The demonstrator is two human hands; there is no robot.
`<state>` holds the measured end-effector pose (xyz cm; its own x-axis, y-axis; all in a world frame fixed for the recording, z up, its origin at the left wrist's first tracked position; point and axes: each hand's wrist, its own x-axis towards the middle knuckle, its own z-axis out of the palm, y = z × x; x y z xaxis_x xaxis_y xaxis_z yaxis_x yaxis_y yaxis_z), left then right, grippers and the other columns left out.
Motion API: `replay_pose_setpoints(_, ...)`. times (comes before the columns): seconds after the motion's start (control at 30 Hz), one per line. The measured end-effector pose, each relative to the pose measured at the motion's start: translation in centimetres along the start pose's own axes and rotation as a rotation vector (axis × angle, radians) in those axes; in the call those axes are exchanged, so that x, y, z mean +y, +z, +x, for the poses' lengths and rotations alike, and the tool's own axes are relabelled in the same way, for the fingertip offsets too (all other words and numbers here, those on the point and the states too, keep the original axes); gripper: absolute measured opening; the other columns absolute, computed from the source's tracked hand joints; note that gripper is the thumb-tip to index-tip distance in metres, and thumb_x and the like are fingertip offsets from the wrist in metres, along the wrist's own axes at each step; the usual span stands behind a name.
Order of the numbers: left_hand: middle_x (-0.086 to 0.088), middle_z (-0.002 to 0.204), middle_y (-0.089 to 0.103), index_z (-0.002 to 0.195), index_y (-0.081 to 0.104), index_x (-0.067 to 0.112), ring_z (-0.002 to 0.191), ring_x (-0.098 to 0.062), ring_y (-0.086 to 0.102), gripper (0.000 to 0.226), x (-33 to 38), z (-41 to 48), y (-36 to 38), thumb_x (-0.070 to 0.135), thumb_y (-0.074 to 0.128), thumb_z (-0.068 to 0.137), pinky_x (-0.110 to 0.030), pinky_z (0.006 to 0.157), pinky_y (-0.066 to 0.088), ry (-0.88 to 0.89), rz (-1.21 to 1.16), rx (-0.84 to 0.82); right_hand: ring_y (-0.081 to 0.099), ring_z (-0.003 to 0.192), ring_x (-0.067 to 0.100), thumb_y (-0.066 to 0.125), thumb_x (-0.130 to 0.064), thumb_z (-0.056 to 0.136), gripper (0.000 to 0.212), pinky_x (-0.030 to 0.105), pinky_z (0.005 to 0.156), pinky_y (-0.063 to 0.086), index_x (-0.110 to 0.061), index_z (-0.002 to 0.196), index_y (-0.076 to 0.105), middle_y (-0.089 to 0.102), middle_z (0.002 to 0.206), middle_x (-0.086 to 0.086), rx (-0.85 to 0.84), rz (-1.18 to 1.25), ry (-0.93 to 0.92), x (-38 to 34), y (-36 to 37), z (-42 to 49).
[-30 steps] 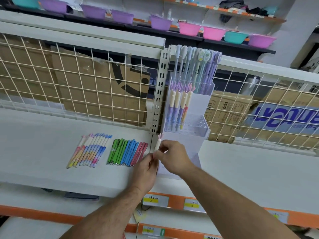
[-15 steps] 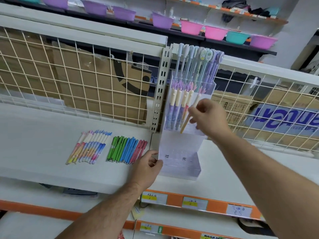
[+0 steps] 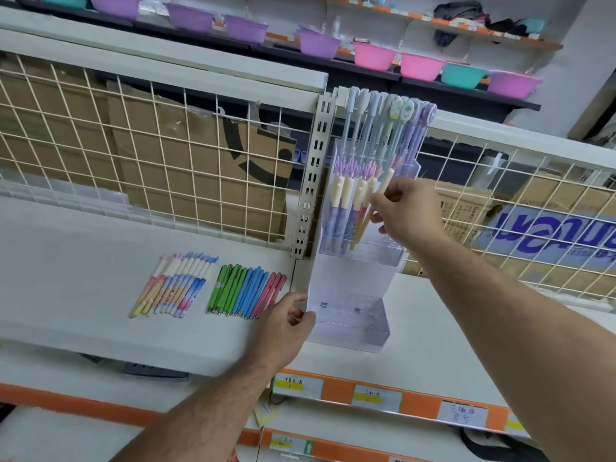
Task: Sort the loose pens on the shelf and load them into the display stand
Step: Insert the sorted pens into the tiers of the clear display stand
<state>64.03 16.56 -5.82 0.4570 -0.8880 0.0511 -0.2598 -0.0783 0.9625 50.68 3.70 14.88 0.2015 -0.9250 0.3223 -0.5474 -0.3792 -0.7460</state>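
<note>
A clear acrylic three-tier display stand (image 3: 350, 281) is seen upright on a white shop shelf (image 3: 66, 278), against a cream wire grid back panel (image 3: 133, 155). A cream-and-orange pen with a pink tufted top (image 3: 383, 186) is pinched between the thumb and curled fingertips of the right hand (image 3: 411, 213). This pen is held tilted, its top leaning right and its lower end down in the stand's middle tier, just right of a group of cream-and-lilac pens with purple tufts (image 3: 346, 201) standing there. Tall pale blue and lilac pens with character caps (image 3: 390, 128) are lodged in the far, top tier.

The left hand (image 3: 283, 325) is placed at the near left edge of the stand's lowest tier, thumb and fingers loosely bent and slightly apart; whether the edge is gripped cannot be told.

To the left on the shelf, two rows lie side by side, slightly apart: pastel printed pens with white caps (image 3: 173, 285), and slim green, blue and pink pens (image 3: 246, 288). Purple, pink and teal plastic basins (image 3: 373, 56) are lined up on a far shelf.
</note>
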Motion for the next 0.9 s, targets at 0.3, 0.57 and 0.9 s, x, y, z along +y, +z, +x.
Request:
replay_pose_setpoints(0.3,0.009,0.081,0.067,0.120,0.064,0.031,0.072,-0.002,0.063,0.029,-0.3,0.1,0.1,0.029,0.067,0.091,-0.024,0.069,0.056,-0.005,-0.008,0.002,0.073,0.068,0.015,0.070,-0.022,0.093,0.016,0.038,0.065,0.063,-0.013,0.080,0.066,0.071,0.070,0.001,-0.060,-0.130,0.030,1.1,1.1,-0.1)
replay_pose_setpoints(0.57,0.007,0.083,0.066,0.118,0.063,0.034,0.078,-0.009,0.065,0.027,-0.2,0.1,0.2,0.029,0.067,0.091,-0.027,0.071,0.057,-0.023,-0.015,-0.005,0.070,0.059,0.010,0.067,-0.014,0.094,0.012,0.038,0.062,0.063,-0.012,0.082,0.069,0.072,0.071,0.004,-0.082,-0.060,0.097,2.6,1.8,-1.1)
replay_pose_setpoints(0.9,0.008,0.082,0.068,0.115,0.065,0.034,0.074,-0.007,0.067,0.026,-0.1,-0.1,0.4,0.030,0.068,0.089,-0.022,0.064,0.054,-0.027,0.027,0.024,0.068,0.070,0.019,0.064,-0.021,0.089,0.009,0.033,0.061,0.057,-0.021,0.080,0.065,0.069,0.074,-0.007,-0.087,0.006,0.094,7.1,4.0,-6.1)
